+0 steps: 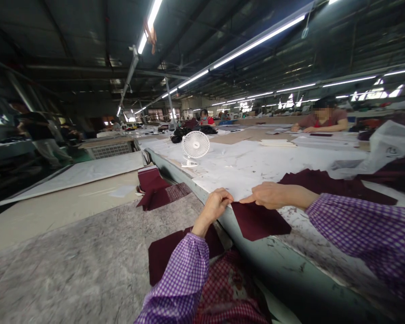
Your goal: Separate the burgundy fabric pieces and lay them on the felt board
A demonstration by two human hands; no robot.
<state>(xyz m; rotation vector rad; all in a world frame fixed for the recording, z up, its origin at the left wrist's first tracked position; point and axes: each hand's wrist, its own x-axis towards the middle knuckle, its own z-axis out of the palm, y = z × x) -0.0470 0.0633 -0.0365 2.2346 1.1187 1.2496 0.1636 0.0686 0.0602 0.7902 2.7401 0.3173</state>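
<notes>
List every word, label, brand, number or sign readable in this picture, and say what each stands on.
No text can be read with certainty.
White fan: a small mark on its hub, too small to read.
Clear plastic bag at the right: dark marks that may be writing, too blurred to read.
Maroon cloth piece at the left hand: no lettering shows.

One left hand, one right hand (a pair), one held maroon panel, one fan, one translucent bag.
</notes>
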